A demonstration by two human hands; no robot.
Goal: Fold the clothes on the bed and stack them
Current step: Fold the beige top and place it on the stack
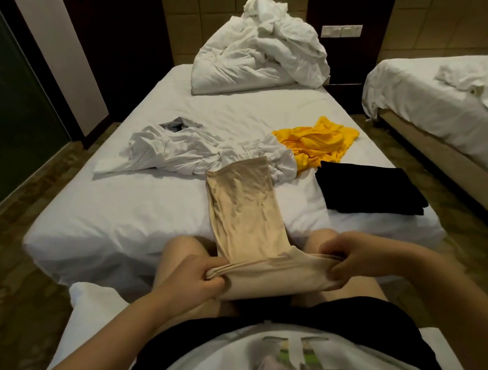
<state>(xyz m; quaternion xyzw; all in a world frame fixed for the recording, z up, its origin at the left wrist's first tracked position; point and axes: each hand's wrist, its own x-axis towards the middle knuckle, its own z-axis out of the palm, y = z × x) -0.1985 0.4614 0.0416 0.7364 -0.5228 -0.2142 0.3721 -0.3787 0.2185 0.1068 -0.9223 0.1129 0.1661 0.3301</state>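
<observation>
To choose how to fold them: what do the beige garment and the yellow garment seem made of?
The beige garment seems a thin, stretchy knit with slight sheen: smooth highlights. The yellow garment looks matte, perhaps cotton jersey: soft crumpled folds, no shine.

No text, label or number is legible anywhere.
</observation>
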